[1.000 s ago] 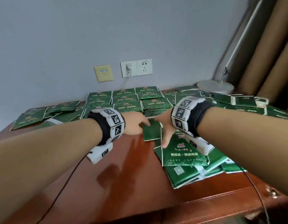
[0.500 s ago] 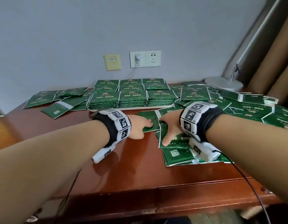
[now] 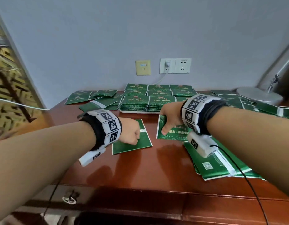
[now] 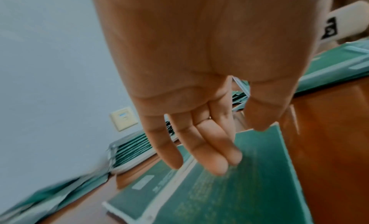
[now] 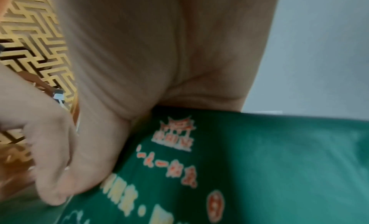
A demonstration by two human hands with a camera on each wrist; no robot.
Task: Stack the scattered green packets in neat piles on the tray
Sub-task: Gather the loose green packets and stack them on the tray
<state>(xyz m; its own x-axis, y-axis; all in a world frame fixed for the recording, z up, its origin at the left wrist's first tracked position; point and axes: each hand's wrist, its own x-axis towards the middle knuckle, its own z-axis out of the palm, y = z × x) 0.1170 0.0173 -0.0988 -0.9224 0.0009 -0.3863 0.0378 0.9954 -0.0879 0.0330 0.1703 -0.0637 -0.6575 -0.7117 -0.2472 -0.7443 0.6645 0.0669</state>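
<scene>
While your left hand (image 3: pixel 130 131) rests on a plain-backed green packet (image 3: pixel 134 142) lying flat on the worktop (image 3: pixel 156 164), its fingers (image 4: pixel 199 148) reach down fairly straight onto the packet's face and the thumb touches its near edge; that packet's long axis runs away from you, tilted slightly to your left. Your right hand (image 3: pixel 170 115) grasps a second packet (image 3: pixel 171 132), printed side up, thumb pressed on top and fingers curled over its far edge. Its long axis also runs away from you, and its printed lines run across, reading from your side. Both packets lie just in front of the tray (image 3: pixel 140 111), well apart from each other. On the tray, neat piles (image 3: pixel 148 101) stand in rows, tops facing you. Loose packets (image 3: pixel 91 98) lie scattered left of the tray, and more (image 3: pixel 213 168) overlap under your right wrist, angled toward your right.
</scene>
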